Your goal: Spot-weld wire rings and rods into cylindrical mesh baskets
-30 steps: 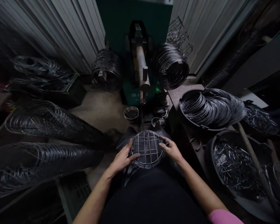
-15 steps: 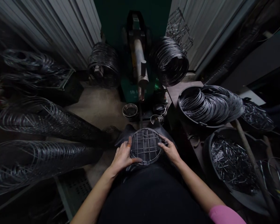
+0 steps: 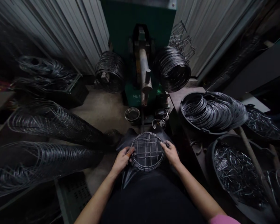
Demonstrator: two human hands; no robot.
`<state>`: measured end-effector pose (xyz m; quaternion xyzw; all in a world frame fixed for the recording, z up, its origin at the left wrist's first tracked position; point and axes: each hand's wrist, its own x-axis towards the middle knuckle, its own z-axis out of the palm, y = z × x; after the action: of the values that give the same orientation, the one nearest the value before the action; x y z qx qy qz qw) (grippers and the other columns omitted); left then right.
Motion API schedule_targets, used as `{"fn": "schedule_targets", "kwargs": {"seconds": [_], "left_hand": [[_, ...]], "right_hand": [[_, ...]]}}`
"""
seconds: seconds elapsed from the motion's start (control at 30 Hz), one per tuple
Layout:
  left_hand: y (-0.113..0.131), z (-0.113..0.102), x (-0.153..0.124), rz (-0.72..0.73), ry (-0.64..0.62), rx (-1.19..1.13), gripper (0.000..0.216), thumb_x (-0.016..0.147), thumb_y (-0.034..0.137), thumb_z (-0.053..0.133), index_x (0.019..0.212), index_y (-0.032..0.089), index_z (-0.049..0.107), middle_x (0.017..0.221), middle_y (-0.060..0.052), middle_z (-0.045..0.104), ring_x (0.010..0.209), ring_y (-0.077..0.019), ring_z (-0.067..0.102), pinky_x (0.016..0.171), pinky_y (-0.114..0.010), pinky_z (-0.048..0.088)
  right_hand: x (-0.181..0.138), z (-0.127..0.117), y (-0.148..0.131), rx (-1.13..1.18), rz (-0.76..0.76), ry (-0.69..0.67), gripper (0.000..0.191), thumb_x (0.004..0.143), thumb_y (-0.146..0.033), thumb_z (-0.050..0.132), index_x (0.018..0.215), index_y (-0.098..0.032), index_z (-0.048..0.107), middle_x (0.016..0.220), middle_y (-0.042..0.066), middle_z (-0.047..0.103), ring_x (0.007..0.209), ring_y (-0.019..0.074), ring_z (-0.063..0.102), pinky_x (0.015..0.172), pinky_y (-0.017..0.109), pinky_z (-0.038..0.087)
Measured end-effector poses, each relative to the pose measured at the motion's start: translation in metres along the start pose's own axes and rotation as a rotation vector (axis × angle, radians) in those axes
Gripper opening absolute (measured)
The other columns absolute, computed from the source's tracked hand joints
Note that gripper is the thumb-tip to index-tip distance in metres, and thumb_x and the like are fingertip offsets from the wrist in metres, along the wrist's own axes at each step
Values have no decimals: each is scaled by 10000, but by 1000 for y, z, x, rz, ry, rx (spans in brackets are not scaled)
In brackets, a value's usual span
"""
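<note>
A round wire rack (image 3: 147, 151), with crossing wires inside its rings, is held up over my lap. My left hand (image 3: 123, 158) pinches the rack's left rim between thumb and fingers. On the opposite rim, my right hand (image 3: 170, 153) grips with thumb and fingertips, and something dark is on one finger. Just beyond the rack hangs the machine's arm (image 3: 144, 62), ending in a copper-coloured tip (image 3: 144, 99).
Wire-ring stacks (image 3: 60, 155) lie at the left. To the right are a tub of wire rings (image 3: 214, 109) and a bin of short metal rods (image 3: 238, 171). Wire coils (image 3: 110, 71) flank the green machine (image 3: 119, 25). Small metal bowls (image 3: 132, 115) sit below the machine's tip.
My left hand has changed from spread fingers along the rack's edge to a pinch on its left rim. My right hand keeps its hold. The whole view has shifted slightly.
</note>
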<state>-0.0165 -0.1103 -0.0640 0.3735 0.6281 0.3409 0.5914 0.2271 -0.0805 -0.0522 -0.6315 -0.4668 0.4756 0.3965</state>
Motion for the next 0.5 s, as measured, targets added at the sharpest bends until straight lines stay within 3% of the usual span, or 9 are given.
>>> {"fn": "schedule_targets", "kwargs": {"seconds": [0.17, 0.5], "left_hand": [[-6, 4, 5, -18, -14, -19, 521, 701, 651, 538, 862, 157, 571, 584, 19, 567, 389, -63, 406, 357, -164, 262], [6, 12, 0, -52, 56, -67, 490, 683, 646, 542, 809, 172, 550, 529, 46, 535, 359, -54, 384, 351, -165, 240]], "right_hand": [[-2, 2, 6, 9, -41, -12, 323, 741, -494, 563, 630, -205, 467, 581, -53, 384, 575, 118, 364, 557, 236, 313], [-6, 2, 9, -21, -111, 22, 280, 772, -431, 540, 622, -211, 456, 593, -42, 376, 599, 127, 364, 584, 238, 325]]}}
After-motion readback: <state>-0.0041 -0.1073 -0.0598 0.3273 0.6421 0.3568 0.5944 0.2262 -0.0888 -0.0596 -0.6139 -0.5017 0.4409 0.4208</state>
